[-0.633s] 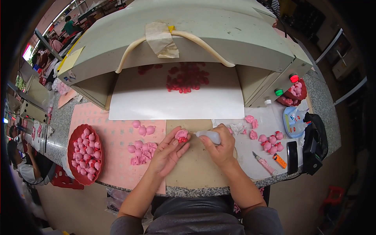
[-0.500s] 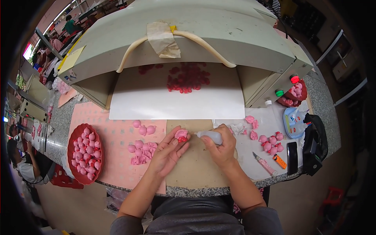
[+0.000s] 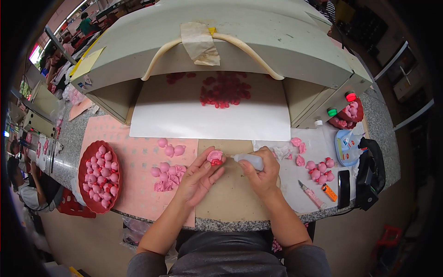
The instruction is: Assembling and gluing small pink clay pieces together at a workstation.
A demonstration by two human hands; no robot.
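My left hand (image 3: 198, 181) is closed around a small pink piece with a red lower part (image 3: 215, 157), pinched between thumb and fingers. In my right hand (image 3: 264, 177) is a pale squeeze bottle (image 3: 250, 161), lying sideways with its thin nozzle pointing left at the pink piece. Whether the tip touches the piece is too small to tell. Left of my left hand, several round pink pieces (image 3: 163, 171) and a cluster of pink petal-like pieces (image 3: 166, 183) lie on a pink patterned sheet (image 3: 104, 131). Beyond my right hand lie a crumpled white wad (image 3: 281, 152) and loose pink pieces (image 3: 300, 160).
A red bowl (image 3: 121, 171) of pink pieces stands left. Ahead is a grey hooded machine (image 3: 258, 57) with red pieces (image 3: 224, 90) on its white sheet. At right are a cutter (image 3: 312, 195), orange lighter (image 3: 329, 192), phone (image 3: 344, 189), blue-rimmed container (image 3: 342, 154) and black bag (image 3: 373, 161).
The whole view has shifted slightly. Both hands keep nearly the same pose, the bottle still pointing at the pink piece.
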